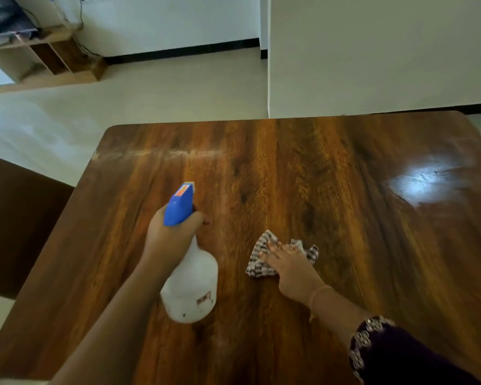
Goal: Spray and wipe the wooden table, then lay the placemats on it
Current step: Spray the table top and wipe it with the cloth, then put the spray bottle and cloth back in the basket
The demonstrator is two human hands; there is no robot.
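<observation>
The wooden table fills most of the view, dark brown and glossy. My left hand grips the neck of a white spray bottle with a blue trigger head that points away from me, held above the table's left half. To its right, my right hand presses with straight fingers on a crumpled checked cloth lying on the tabletop. No placemats are in view.
A bright light reflection shines on the table's right side. A dark brown chair stands at the table's left edge. A low wooden shelf unit stands at the far left wall. A white wall rises behind the table.
</observation>
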